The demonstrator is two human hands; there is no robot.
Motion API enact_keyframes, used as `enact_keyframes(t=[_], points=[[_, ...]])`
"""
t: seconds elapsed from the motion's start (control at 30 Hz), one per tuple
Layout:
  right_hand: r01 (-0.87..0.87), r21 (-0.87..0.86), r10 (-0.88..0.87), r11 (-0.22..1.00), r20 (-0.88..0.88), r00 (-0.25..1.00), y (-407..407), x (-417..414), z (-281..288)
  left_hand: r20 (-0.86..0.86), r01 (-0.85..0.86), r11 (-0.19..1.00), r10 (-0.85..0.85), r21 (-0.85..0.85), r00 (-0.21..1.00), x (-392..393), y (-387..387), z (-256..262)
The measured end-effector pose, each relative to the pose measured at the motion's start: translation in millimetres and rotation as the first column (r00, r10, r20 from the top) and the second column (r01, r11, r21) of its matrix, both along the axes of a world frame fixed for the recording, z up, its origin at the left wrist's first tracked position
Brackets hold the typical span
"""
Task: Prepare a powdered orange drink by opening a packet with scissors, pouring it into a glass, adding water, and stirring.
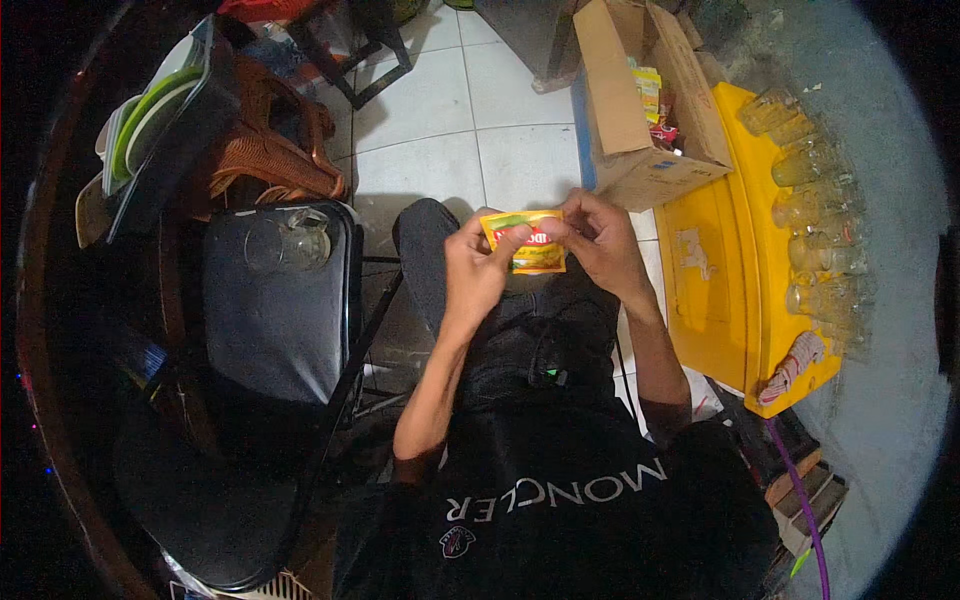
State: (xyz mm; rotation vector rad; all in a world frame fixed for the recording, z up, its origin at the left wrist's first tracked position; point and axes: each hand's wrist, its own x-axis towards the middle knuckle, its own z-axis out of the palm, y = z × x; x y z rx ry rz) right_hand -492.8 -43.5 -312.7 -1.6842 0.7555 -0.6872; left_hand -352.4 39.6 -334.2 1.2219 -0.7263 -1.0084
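Above my lap, a small yellow printed sachet [541, 259] is held up between both hands. My left hand [484, 259] grips its left side, with the thumb lying across the front. At the top right corner, my right hand [600, 236] pinches the sachet between thumb and fingers. The sachet's front faces me and bears writing and a food picture. Whether its top edge is torn cannot be seen. The fingers behind the sachet are partly hidden.
To the right, an open cardboard box [660, 176] holds several packets [646, 90] beside a yellow cabinet [705, 277]. Glass mugs [817, 210] and a folded cloth [793, 367] sit on top. At left, a glass mug [289, 244] lies on a black chair seat [277, 322], near stacked plates [154, 127].
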Motion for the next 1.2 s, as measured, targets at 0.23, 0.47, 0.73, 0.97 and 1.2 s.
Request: enact_keyframes(t=[0.23,0.47,0.73,0.97,1.2], points=[[-0.143,0.125,0.109,0.982,0.245,0.963,-4,19,11,-0.164,-0.027,0.987,0.0,-0.161,0.986,14,-1,6],[-0.061,0.1,0.039,0.993,0.212,0.976,-12,18,7,-0.197,-0.055,0.996,0.04,-0.066,0.979,3,-4,23],[-0.044,0.152,0.005,0.987,0.248,0.969,-10,17,9,-0.165,-0.046,0.968,0.004,-0.247,0.986,4,-11,-1],[-0.147,0.196,0.086,0.969,0.292,0.952,-7,28,11,-0.164,-0.128,0.976,0.1,-0.173,0.981,9,-5,9],[-0.164,0.142,0.129,0.976,0.23,0.965,7,42,19,0.042,-0.164,0.982,0.168,-0.091,0.985,20,11,12]])
